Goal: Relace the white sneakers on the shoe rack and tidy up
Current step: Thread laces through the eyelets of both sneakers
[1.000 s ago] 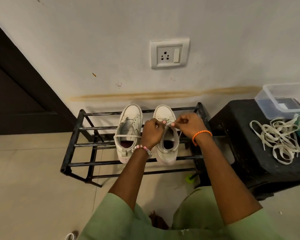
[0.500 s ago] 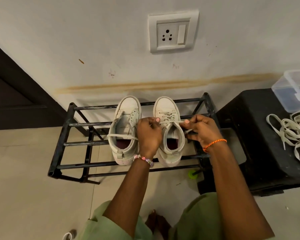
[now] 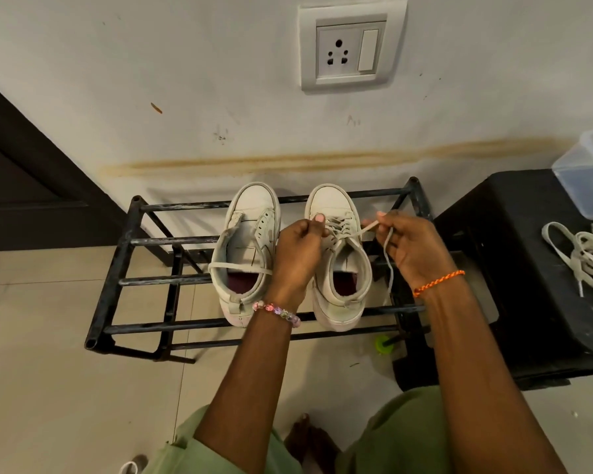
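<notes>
Two white sneakers sit side by side on the top bars of the black shoe rack (image 3: 131, 278), toes pointing at the wall. Both hands are up over the right sneaker (image 3: 339, 268), working at its eyelets. The left hand (image 3: 298, 254) is curled in a loose fist at the shoe's left edge, thumb tip up by the lacing, though what it pinches is hidden behind the fingers. The right hand (image 3: 415, 248) is just off the shoe's right side, thumb and forefinger pinching a lace (image 3: 370, 229) that runs taut from the crossed eyelets, with a loose tail hanging down past the palm toward the rack's front bar. The left sneaker (image 3: 247, 248) stands untouched beside the left wrist, eyelets bare, a single lace strand lying across its opening. Off to the right, a black stool (image 3: 514, 268) carries a heap of loose laces (image 3: 586, 258) at its right edge and a clear plastic box (image 3: 586, 172) at its far corner.
</notes>
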`<move>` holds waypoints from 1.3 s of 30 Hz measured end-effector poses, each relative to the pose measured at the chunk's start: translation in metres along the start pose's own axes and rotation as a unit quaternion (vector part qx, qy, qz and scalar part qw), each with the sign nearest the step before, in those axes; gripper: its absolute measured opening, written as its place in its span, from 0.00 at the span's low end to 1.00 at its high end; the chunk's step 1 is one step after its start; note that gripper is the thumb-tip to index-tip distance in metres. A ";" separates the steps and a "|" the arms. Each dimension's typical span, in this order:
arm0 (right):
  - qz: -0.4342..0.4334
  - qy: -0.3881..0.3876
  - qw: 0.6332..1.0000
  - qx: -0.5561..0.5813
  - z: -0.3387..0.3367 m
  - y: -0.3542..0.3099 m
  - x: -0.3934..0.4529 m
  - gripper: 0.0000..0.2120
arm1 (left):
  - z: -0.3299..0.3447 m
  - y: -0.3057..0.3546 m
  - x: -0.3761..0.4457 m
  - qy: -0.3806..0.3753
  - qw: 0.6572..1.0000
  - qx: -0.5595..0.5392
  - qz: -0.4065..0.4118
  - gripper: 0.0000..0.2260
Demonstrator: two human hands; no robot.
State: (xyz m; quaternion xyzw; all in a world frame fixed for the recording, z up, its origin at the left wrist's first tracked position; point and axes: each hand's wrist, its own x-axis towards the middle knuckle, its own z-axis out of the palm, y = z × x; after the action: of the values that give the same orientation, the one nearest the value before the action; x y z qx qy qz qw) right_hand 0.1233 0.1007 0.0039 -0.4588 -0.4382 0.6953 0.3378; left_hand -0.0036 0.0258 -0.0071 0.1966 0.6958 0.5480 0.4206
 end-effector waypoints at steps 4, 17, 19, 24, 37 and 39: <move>-0.014 -0.093 0.990 0.108 0.006 -0.006 0.004 0.13 | 0.002 0.021 -0.001 -0.044 0.993 -0.107 0.018 0.12; -0.100 -0.041 0.994 -0.011 0.025 0.012 0.023 0.10 | -0.002 0.008 0.021 -0.172 0.975 -0.055 0.129 0.08; -0.092 -0.028 0.995 0.002 0.026 0.012 0.023 0.10 | -0.004 0.009 0.022 -0.191 0.971 -0.070 0.122 0.08; -0.079 -0.037 0.996 0.002 0.022 0.010 0.023 0.16 | -0.005 0.013 0.023 -0.195 0.974 -0.112 0.030 0.13; -0.084 -0.124 0.980 -0.129 0.005 0.004 0.024 0.05 | -0.019 0.018 0.038 -0.178 0.979 0.049 0.081 0.09; -0.078 -0.120 0.980 -0.135 0.009 0.004 0.024 0.04 | -0.021 0.020 0.036 -0.182 0.973 0.074 0.119 0.10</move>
State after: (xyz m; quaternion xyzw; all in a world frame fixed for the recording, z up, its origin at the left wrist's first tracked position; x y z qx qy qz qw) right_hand 0.1065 0.1170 -0.0066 -0.3776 -0.5999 0.6513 0.2707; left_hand -0.0449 0.0460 -0.0011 0.4043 0.6181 0.4963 0.4563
